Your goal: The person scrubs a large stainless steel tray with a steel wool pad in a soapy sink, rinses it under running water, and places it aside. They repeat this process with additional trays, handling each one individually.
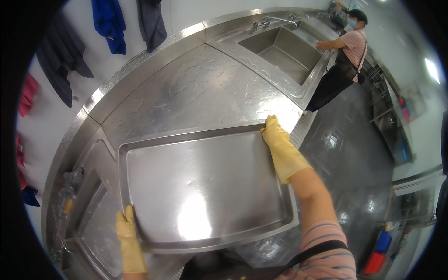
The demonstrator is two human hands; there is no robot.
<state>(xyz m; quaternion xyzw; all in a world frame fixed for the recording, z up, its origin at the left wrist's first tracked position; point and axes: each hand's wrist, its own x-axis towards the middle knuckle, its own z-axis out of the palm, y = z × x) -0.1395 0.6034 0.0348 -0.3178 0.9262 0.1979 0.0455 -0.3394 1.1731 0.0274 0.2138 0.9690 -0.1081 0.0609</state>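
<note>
A large, shallow stainless steel tray [206, 185] with raised walls spans the middle of the view. My left hand [128, 238], in a yellow rubber glove, grips its left edge near the lower corner. At the upper right corner, my right hand [276, 136], also in a yellow rubber glove, holds the rim. The tray looks bare inside and reflects a bright light. Beyond its far edge lies a wet steel worktop [199, 91] with puddles and drops. Whether the tray touches the worktop I cannot tell.
A sink basin [287, 52] with faucets [260, 25] is at the upper right, where a masked person [353, 49] stands. Another sink [101, 224] lies at the lower left, beside a steel scouring pad [74, 176]. Cloths [110, 24] hang on the wall.
</note>
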